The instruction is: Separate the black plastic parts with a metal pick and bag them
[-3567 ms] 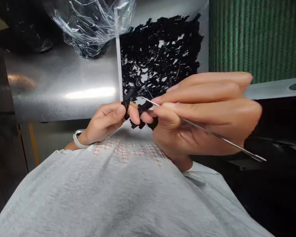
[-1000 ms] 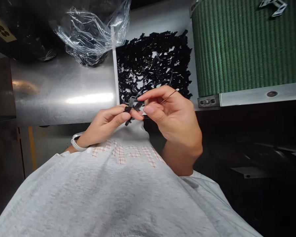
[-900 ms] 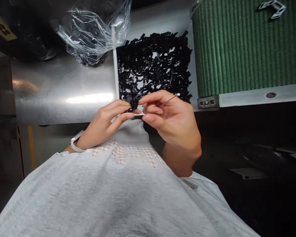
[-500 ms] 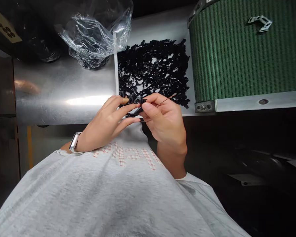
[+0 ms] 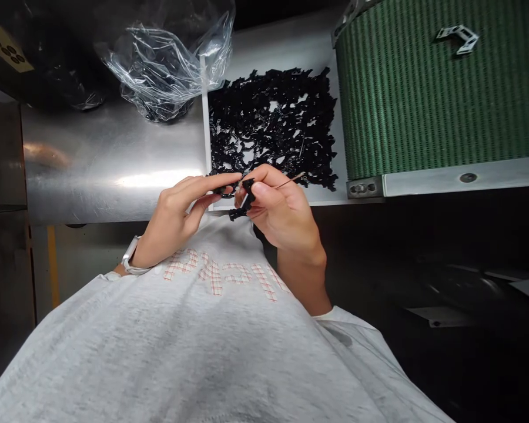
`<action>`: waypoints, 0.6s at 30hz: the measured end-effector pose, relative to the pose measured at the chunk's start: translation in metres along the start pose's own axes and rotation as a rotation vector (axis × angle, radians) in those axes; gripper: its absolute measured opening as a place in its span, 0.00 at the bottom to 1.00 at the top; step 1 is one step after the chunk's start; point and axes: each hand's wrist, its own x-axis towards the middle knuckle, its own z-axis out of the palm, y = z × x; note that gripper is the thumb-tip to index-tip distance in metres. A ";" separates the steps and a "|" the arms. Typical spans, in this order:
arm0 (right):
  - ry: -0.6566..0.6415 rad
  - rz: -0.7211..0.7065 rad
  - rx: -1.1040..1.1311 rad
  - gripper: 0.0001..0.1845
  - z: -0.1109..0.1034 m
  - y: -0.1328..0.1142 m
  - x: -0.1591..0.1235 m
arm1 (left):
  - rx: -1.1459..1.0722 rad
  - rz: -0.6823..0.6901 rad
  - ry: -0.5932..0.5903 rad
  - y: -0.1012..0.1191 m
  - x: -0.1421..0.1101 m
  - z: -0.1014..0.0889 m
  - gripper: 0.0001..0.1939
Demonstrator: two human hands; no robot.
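1. The left hand (image 5: 176,211) is narrow, its fingers extended, with the fingertips closed on the left end of a small black moulded piece (image 5: 247,194).
2. The right hand (image 5: 286,217) is narrow and curled. A thin steel pick (image 5: 290,183) is pinched between thumb and fingers, projecting toward the upper right.
3. The piece is held between both hands, above a grey sweatshirt (image 5: 180,352).
4. A heap of black moulded scraps (image 5: 271,129) lies just beyond the hands on a white panel (image 5: 321,197).
5. A clear plastic bag (image 5: 167,67) lies farther off, a stainless steel surface (image 5: 106,176) to the left, and a green ribbed drum (image 5: 427,88) to the right.
6. A white band (image 5: 130,257) is worn on the left wrist.
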 end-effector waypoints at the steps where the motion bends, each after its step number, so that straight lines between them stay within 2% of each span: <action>1: -0.014 0.006 0.010 0.22 0.000 0.001 0.000 | -0.017 -0.022 0.007 0.001 0.000 0.000 0.21; 5: -0.063 0.027 0.059 0.21 0.004 0.003 0.000 | -0.083 -0.091 0.029 0.003 0.001 0.001 0.25; 10: -0.116 0.036 0.105 0.23 0.007 0.000 0.000 | -0.193 -0.238 0.024 0.004 0.002 0.000 0.22; 15: -0.117 0.006 0.095 0.21 0.005 -0.001 -0.002 | -0.570 -0.474 -0.035 -0.004 0.009 0.001 0.20; 18: -0.111 -0.031 0.076 0.22 0.002 0.000 -0.002 | -0.691 -0.579 -0.094 -0.013 0.010 0.004 0.20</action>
